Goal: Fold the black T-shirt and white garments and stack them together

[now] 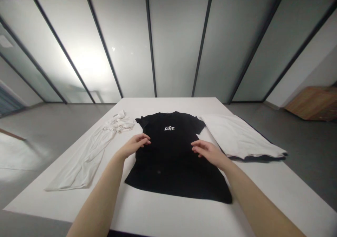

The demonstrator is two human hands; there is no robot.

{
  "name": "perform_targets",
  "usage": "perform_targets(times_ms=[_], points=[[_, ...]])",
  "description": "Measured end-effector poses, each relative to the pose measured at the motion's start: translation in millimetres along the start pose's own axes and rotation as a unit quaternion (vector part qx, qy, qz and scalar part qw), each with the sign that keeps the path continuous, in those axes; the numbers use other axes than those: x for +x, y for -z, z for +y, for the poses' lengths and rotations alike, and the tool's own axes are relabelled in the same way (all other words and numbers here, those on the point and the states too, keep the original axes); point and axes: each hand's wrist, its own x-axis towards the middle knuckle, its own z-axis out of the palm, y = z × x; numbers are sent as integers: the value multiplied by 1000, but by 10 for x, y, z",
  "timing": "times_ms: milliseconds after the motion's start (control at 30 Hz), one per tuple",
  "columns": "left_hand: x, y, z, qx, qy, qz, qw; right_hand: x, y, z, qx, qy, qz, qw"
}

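Observation:
A black T-shirt [171, 160] with white lettering on its chest lies spread out on the white table, collar away from me and hem toward me. Over its left side is my left hand [134, 145], fingers loosely bent and apart, with nothing in it. Across from it, my right hand [209, 152] is over the shirt's right side, also open and holding nothing. I cannot tell whether the fingertips touch the cloth. The shirt's left sleeve edge looks slightly rumpled.
A crumpled white garment [88, 156] stretches along the left of the white table [168, 105]. To the right, a flat white garment [239, 135] rests on dark cloth near the table's edge. Behind stands a frosted glass partition [173, 47]; a wooden box-like piece [310, 102] is at far right.

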Motion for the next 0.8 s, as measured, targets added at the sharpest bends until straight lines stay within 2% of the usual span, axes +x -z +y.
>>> perform_targets(times_ms=[67, 167, 267, 367, 533, 667, 800], points=[[61, -208, 13, 196, 1, -11, 981, 15, -190, 51, -152, 39, 1, 988], [57, -520, 24, 404, -4, -23, 915, -18, -411, 104, -340, 30, -36, 939], [11, -812, 66, 514, 41, -12, 857, -22, -579, 87, -421, -48, -72, 903], [20, -1023, 125, 559, 101, -11, 823, 65, -680, 53, -444, -99, -78, 887], [224, -1125, 73, 553, 157, -7, 818, 377, -720, 70, -461, -108, -55, 879], [501, -1090, -141, 540, 144, 45, 828, 703, -756, 108, -478, -98, -13, 873], [844, -962, -313, 534, 112, 78, 834, 1056, -773, 109, -490, -88, 24, 867]])
